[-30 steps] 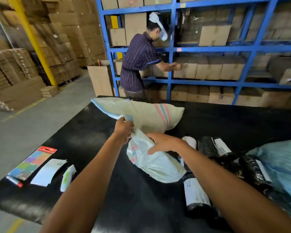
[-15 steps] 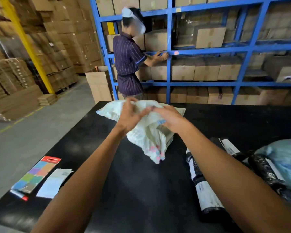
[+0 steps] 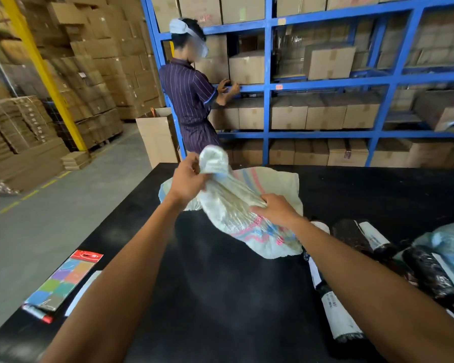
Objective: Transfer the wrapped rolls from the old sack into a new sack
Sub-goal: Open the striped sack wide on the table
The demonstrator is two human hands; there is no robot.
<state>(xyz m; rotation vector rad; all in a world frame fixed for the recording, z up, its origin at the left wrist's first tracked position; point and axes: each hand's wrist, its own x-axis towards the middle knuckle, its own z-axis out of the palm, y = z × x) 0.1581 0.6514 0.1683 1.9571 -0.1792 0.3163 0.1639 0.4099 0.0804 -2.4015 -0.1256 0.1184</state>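
Above black table [image 3: 220, 297], both hands grip white sack [image 3: 236, 205].

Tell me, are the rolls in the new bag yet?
Not yet. The wrapped rolls lie out on the black table, next to a bluish sack at the right edge. Right now the left hand and right hand both grip a limp white sack, which looks empty. Opening it and loading every roll is left.

Both hands grip white sack [image 3: 236, 205] — rolls [image 3: 336, 315] beside.
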